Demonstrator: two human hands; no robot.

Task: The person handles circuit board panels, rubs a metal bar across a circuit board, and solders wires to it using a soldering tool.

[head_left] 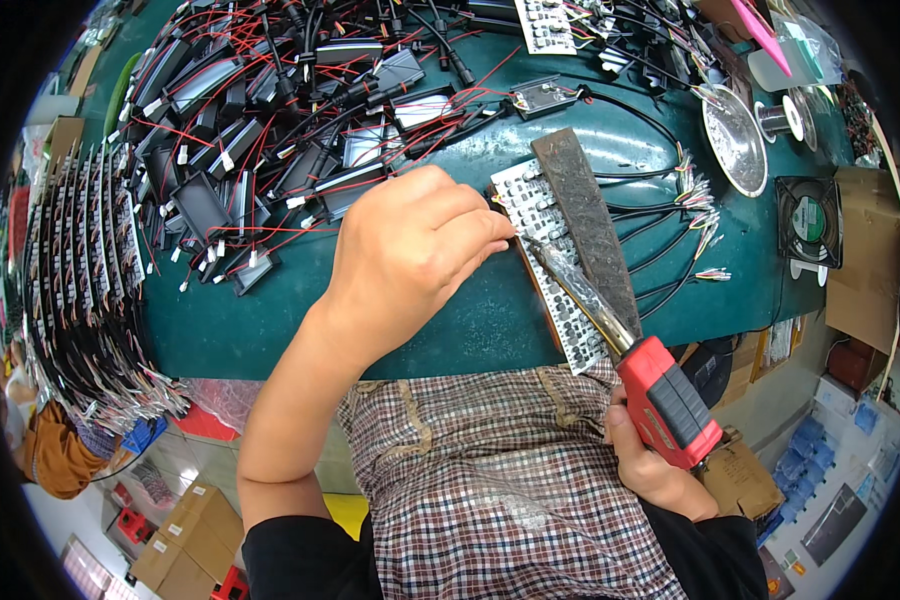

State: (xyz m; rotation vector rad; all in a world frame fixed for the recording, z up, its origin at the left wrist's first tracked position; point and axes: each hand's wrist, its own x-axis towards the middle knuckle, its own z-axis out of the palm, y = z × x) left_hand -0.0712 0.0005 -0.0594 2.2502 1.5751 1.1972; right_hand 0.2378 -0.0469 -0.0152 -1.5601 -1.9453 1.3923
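My left hand [400, 250] is closed in a pinch at the left edge of a white circuit board panel [582, 340] dotted with dark components. Whatever lies between its fingertips is too small to make out. In my right hand [650, 465] is a red and black soldering iron [670, 405]. Its metal shaft slants up and left across the panel, with the tip close to my left fingertips. A dark, rough bar [590, 230] lies lengthwise on the panel. Several black cables [655, 228] with stripped, coloured wire ends stick out to the right of the bar.
Black housings [210, 215] with red wires crowd the table's back left. Wired strips [80, 260] hang at the left edge. A metal dish [735, 140], a solder spool [773, 118] and a small fan [808, 222] stand at the right. The green table [440, 330] ends in front of my checked apron.
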